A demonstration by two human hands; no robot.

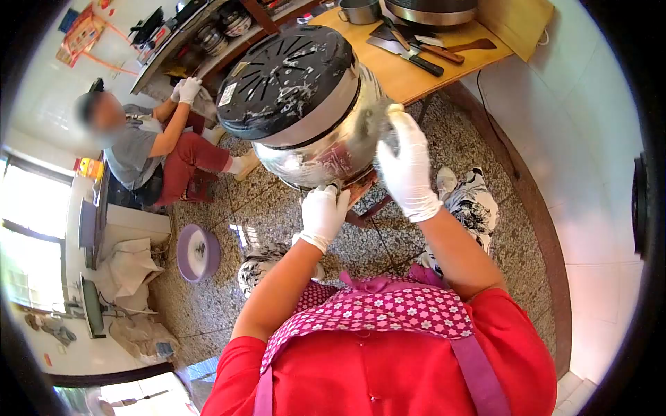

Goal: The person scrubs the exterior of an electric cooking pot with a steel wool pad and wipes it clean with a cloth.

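Observation:
A large steel electric cooker (pixel 312 156) stands bottom-up in front of me, its black slotted base (pixel 288 80) uppermost and streaked with white suds. My left hand (pixel 322 215), in a white glove, grips the cooker's lower rim on the near side. Also gloved, my right hand (pixel 406 163) presses a grey scouring pad (pixel 374 125) against the right side of the steel wall; the pad is blurred and partly covered by my fingers. Beneath the cooker, part of a reddish wooden stool (pixel 362 188) shows.
A wooden table (pixel 388 76) behind holds a cleaver (pixel 406 55), other knives, a pot (pixel 360 10) and another cooker (pixel 431 12). A co-worker (pixel 156 142) sits at left with gloved hands on a cloth. A purple basin (pixel 198 253) with suds stands on the floor.

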